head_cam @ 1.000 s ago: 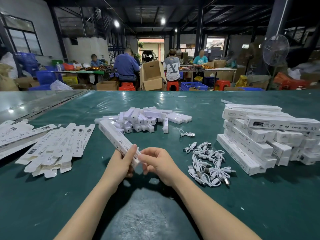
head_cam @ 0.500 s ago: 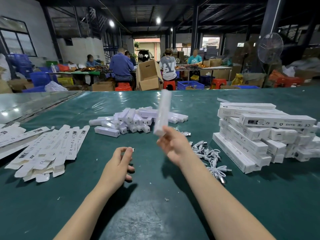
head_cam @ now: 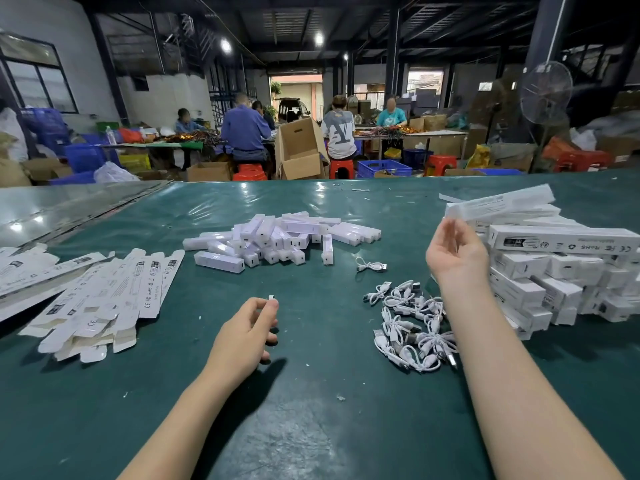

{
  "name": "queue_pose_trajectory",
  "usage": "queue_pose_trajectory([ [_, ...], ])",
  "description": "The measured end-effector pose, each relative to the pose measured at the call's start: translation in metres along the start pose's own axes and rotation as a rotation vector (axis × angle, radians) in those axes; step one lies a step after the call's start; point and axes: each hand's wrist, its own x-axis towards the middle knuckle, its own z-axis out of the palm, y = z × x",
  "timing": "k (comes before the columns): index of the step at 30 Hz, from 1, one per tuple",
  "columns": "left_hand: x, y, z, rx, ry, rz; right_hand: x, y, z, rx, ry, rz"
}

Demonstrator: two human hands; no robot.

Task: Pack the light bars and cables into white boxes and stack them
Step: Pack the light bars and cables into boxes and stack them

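My right hand [head_cam: 454, 252] is raised at the left edge of the stack of packed white boxes [head_cam: 554, 271], fingers loosely curved and apart. A blurred white box [head_cam: 498, 202] lies tilted just above its fingertips, on top of the stack; no finger wraps it. Over the green table [head_cam: 311, 427], my left hand [head_cam: 242, 336] hangs with loosely curled fingers, and a tiny white scrap [head_cam: 272, 297] shows at its index fingertip. Bare light bars [head_cam: 277, 237] are heaped in the middle. Coiled white cables [head_cam: 412, 323] lie beside my right forearm.
Flat unfolded box blanks [head_cam: 100, 296] are spread at the left. One cable [head_cam: 370, 265] lies apart near the light bars. Beyond the table's far edge, people sit at benches among cardboard boxes [head_cam: 301, 150], crates and red stools. A fan [head_cam: 545, 93] stands at the right.
My right hand carried the packed box from in front of me up and right to the top of the stack. My left hand let go of it and stayed low over the table.
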Motion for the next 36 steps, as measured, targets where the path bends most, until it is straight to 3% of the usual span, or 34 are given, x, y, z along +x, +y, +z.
queue_pose_trajectory([
  [12, -0.003, 0.003, -0.002, 0.006, 0.015, 0.076, 0.001, 0.017, -0.021, 0.071, -0.106, 0.183],
  [19, -0.005, 0.002, -0.007, 0.123, -0.008, 0.134, 0.006, 0.009, -0.024, -0.018, -0.124, 0.113],
  [26, -0.005, 0.002, -0.007, 0.170, -0.017, 0.152, 0.010, 0.001, -0.022, -0.014, -0.276, 0.118],
  [32, -0.002, 0.002, -0.014, 0.306, 0.167, 0.220, -0.001, 0.030, -0.034, -0.467, -0.252, 0.176],
  [36, 0.008, -0.006, -0.033, 0.554, 0.380, 0.131, -0.013, 0.065, -0.055, -1.117, -0.401, 0.167],
])
